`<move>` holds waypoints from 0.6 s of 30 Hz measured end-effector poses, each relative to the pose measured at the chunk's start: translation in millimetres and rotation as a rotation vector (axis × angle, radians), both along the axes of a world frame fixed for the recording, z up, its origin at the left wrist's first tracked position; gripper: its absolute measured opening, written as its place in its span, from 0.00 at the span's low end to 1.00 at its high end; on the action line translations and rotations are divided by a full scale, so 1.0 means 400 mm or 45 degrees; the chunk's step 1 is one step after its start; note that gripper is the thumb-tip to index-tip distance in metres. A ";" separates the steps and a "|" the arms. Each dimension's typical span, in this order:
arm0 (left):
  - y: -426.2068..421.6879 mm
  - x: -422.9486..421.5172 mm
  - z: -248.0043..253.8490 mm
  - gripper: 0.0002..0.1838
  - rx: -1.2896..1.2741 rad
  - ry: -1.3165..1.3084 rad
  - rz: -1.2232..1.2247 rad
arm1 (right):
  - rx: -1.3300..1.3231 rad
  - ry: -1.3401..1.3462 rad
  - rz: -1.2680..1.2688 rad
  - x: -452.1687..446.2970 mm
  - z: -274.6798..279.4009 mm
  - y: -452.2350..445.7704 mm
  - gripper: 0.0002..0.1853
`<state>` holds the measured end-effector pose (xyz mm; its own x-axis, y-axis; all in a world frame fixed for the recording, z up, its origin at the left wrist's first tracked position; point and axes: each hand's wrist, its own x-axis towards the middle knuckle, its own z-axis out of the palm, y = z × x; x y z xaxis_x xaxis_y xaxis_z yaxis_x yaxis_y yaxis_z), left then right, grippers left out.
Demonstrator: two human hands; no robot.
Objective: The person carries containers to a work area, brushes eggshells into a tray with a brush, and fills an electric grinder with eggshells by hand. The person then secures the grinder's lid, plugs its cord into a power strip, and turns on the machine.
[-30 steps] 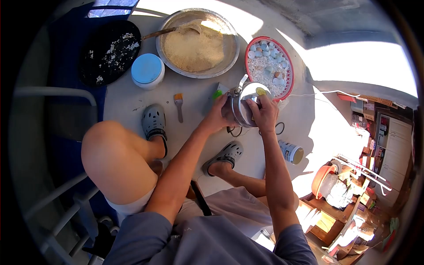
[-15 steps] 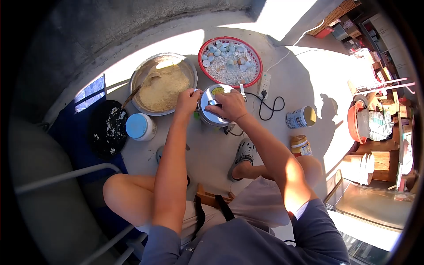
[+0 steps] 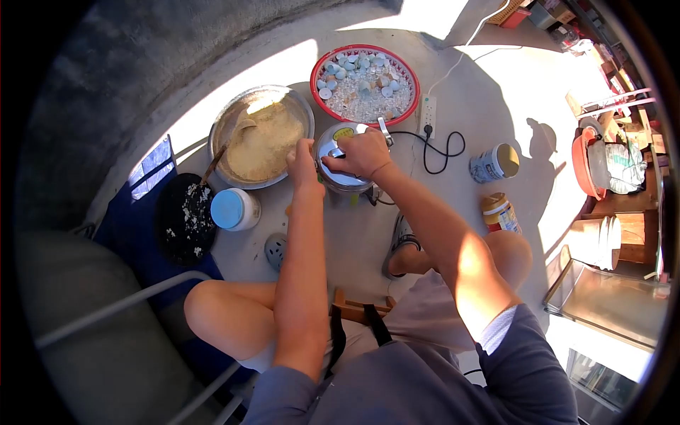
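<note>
A round steel grinder (image 3: 347, 185) with a shiny lid (image 3: 327, 148) stands on the floor in front of me. My left hand (image 3: 305, 168) is closed at the lid's left edge, seemingly on a side clamp that its fingers mostly hide. Across the lid lies my right hand (image 3: 361, 156), its fingers wrapped round the dark lid handle (image 3: 335, 154). A metal latch (image 3: 384, 129) sticks up on the lid's right side. Close by on the left, a metal basin (image 3: 309, 126) holds pale powder and a wooden-handled ladle (image 3: 219, 152).
Behind the grinder is a red basket (image 3: 314, 81) of broken eggshells. A power strip (image 3: 428, 113) and black cord (image 3: 446, 170) lie right of it. Around me are a blue-lidded tub (image 3: 236, 209), a black pan (image 3: 177, 212) and two jars (image 3: 489, 164) on the right.
The camera view has shifted slightly. My left hand sits a little lower along the grinder's side, while my right hand stays on the lid handle.
</note>
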<state>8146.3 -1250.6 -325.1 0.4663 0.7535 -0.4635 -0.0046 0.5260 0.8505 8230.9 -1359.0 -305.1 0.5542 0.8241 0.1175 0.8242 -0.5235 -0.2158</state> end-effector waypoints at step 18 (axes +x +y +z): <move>0.001 -0.158 -0.129 0.46 -0.340 -0.656 -0.351 | -0.011 -0.043 -0.018 -0.002 -0.005 0.006 0.32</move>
